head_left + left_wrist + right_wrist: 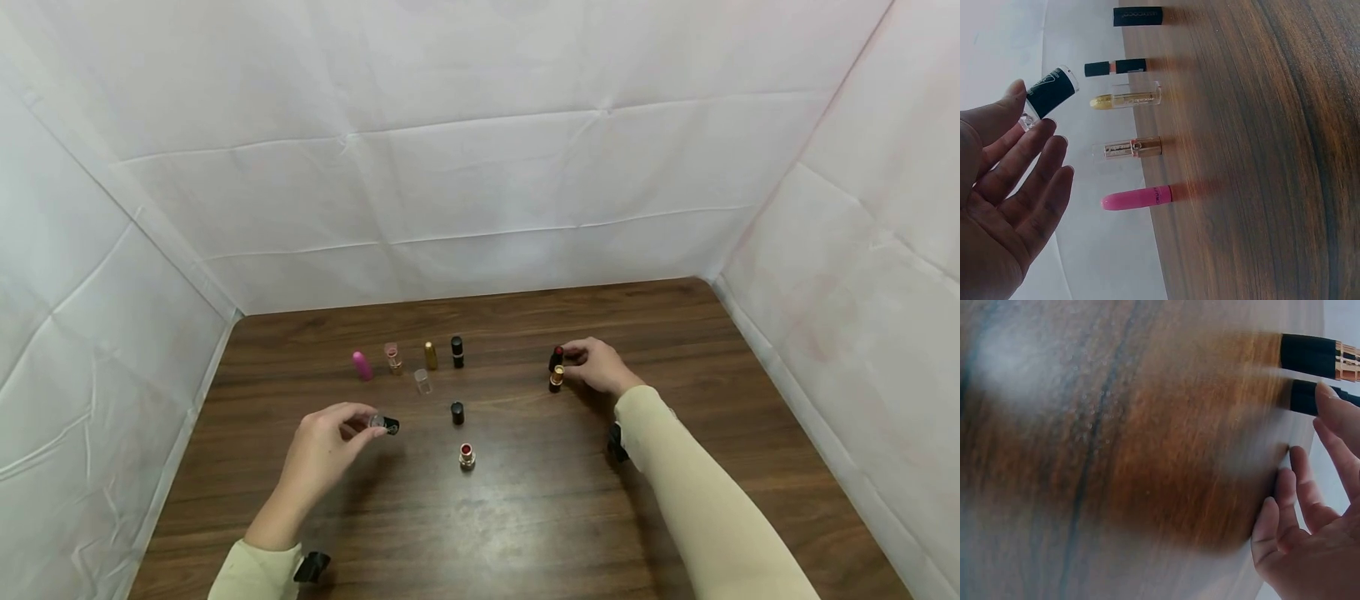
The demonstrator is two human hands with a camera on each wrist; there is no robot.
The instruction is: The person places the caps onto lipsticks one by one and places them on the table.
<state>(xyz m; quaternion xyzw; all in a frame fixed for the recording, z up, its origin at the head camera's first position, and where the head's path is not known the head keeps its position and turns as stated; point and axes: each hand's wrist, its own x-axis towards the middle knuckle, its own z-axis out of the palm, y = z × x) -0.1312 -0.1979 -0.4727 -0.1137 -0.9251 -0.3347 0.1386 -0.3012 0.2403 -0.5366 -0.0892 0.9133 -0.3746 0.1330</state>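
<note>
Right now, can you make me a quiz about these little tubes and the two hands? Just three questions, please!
1. True or false: the pink tube stands on the table.
2. Who holds the black-and-clear piece? A) right B) left C) neither
3. In the right wrist view, what color is the lipstick tube behind the right hand's thumb?

Key: 1. True. 2. B, the left hand. 3. Black.
</note>
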